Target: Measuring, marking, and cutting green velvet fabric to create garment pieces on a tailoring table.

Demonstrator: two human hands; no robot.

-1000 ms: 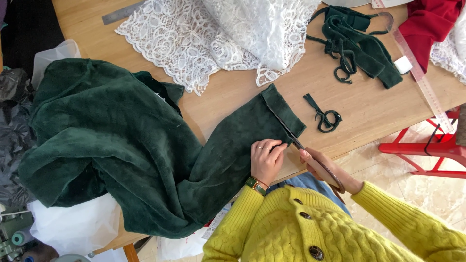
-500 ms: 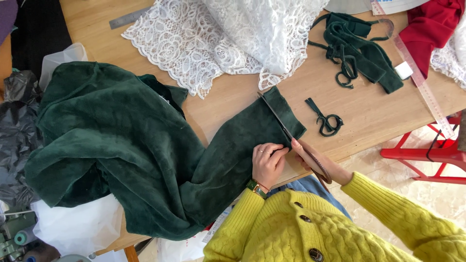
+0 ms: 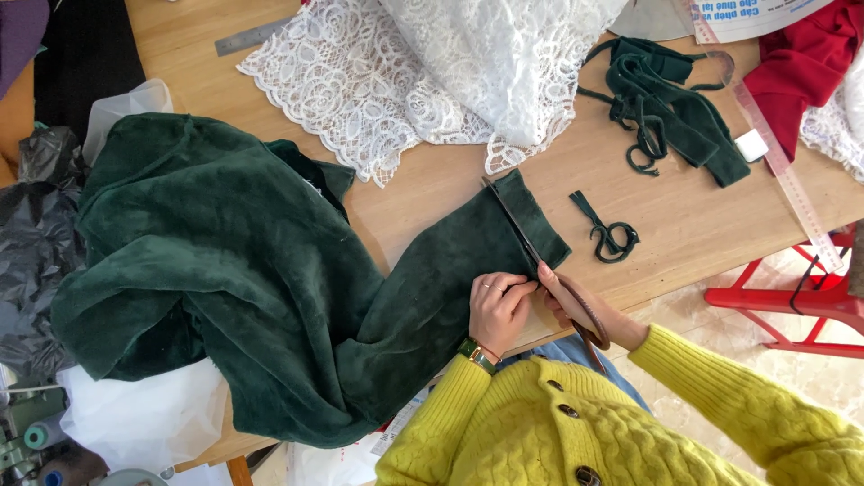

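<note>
Scissors (image 3: 531, 247) have advanced along the green velvet (image 3: 270, 297) since a second ago: blade tips then sat partway across the folded end, now they reach its far edge, toward the lace (image 3: 432, 81). Judging by that, the cut across the strip looks nearly complete. Right hand (image 3: 576, 310) is wrapped around the brown handles, fingers curled shut on them; blades look almost closed, lying in a thin line. Left hand (image 3: 497, 310) barely shifts between frames: it rests flat on the velvet just beside the blades, fingers bent and pressed together, pinning the cloth at the near edge of the surface (image 3: 684, 225). Velvet itself lies where it did, bulk heaped at the left side and spilling over the near edge, narrow end running toward the middle. View has drifted slightly, nothing else moved. Small velvet offcut (image 3: 612, 236) lies just right of the cut end, apart from it. Larger pile of green scraps (image 3: 675, 117) sits near the far right corner, beside a clear ruler (image 3: 783, 180). Metal ruler (image 3: 252, 38) at the far edge.
</note>
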